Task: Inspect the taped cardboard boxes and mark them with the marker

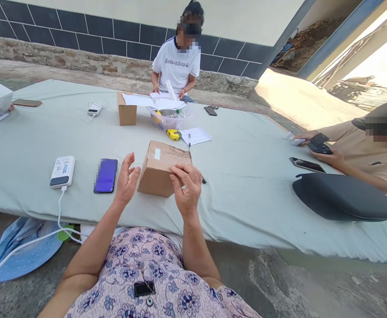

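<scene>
A closed brown cardboard box with a small white sticker on top rests on the pale green cloth. My right hand grips the box's near right corner, fingers curled over its top edge. Just left of the box, my left hand hovers with fingers spread, holding nothing and not touching the box. A dark pen tip pokes out behind my right hand.
A purple phone and a white power bank with a cable lie to the left. Farther off are a second brown box, a clear bowl, a yellow tape measure and papers. One person sits opposite; another person's hands hold a phone beside a dark cushion.
</scene>
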{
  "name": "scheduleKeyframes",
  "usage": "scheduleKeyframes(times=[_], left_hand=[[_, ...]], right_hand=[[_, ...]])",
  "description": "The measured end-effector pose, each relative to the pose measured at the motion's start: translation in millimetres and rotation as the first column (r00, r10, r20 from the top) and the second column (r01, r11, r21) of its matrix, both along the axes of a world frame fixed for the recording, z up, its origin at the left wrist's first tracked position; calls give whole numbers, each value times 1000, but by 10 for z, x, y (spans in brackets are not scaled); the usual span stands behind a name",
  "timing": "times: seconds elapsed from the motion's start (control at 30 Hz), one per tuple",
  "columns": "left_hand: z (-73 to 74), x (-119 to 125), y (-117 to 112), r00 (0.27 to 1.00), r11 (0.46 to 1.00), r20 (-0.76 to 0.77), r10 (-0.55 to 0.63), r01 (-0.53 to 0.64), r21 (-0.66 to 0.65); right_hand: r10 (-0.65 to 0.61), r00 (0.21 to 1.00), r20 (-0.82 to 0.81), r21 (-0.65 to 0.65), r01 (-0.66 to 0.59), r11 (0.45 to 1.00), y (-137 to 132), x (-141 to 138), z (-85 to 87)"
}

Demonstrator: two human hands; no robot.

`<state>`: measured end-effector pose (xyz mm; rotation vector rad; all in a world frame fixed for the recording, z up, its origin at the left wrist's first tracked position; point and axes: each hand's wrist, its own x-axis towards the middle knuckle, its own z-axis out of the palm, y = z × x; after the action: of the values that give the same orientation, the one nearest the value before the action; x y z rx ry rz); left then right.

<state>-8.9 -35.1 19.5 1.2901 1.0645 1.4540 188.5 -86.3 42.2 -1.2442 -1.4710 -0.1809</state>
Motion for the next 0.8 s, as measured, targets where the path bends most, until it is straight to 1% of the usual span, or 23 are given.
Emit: scheduleKeyframes(times=[0.03,0.1,0.17,0.23,0.3,0.37,0.43,0.5,0.57,0.67,0.73,0.8], left_hand=[[94,12,-66,1000,996,-18,-12,14,88],[251,53,-182,995,975,-97,5,16,220],[339,102,-249,975,954,-217,41,27,299],[347,137,-255,943,935,-323,82,39,351],[301,142,-219,905,912,-404,138,43,408],[239,116,-171,865,873,-456,211,43,486],[191,77,-134,836,826,-477,271,52,561],[170,45,-115,828,785,-472,303,64,616],[176,22,-117,828,762,-467,310,77,643],[234,-15,-165,828,747,-471,305,98,657],[304,-58,-227,813,748,-508,285,142,648],[387,-113,-296,790,752,-567,235,222,621]], right_hand=[[6,1000,16,5,-6,1000,3,-29,3],[14,998,60,28,-16,999,2,-88,4],[8,993,114,53,-14,998,-8,-137,0],[0,988,155,65,-10,998,-23,-164,-9],[-4,990,139,72,-6,997,-33,-158,-23],[-2,998,60,79,-3,997,-35,-119,-43],[30,999,-30,74,-28,997,-33,-57,-68],[102,990,-101,61,-96,993,-32,8,-93],[187,966,-179,50,-181,982,-38,60,-109],[261,899,-351,53,-259,964,-52,106,-100],[264,833,-485,57,-271,961,-60,130,-69],[244,761,-601,28,-285,958,-68,155,-22]])
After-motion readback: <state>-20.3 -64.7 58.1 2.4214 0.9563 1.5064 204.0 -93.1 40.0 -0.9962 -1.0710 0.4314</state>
